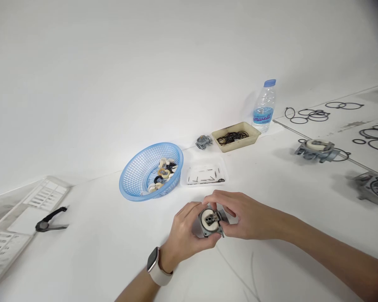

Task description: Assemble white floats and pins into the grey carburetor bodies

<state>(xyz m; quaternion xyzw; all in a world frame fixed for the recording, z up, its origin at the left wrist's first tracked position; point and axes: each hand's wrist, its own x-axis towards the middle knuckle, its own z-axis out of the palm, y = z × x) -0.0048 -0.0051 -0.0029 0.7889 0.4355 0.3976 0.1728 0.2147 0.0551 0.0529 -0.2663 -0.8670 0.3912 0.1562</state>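
Note:
A grey metal carburetor [221,215] with an off-white ring-shaped float [205,221] on its upper face is held just above or on the white table. My left hand [189,230] grips it from the left, fingers at the far side and thumb along the near edge. From the right, my right hand [239,214] closes on it, with index fingertip and thumb at the float's hinge side. Whether a small pin sits between those fingertips is hidden. Beyond my hands lies a shallow white tray [223,167] with several thin pins and a small black ring.
A blue basket [129,180] holds several floats. Behind stand a beige tray [236,147] of black rubber rings, another carburetor [203,142] and a water bottle [264,105]. More carburetors [315,151] and loose rings [315,115] lie right; a black-handled tool [43,225] lies left.

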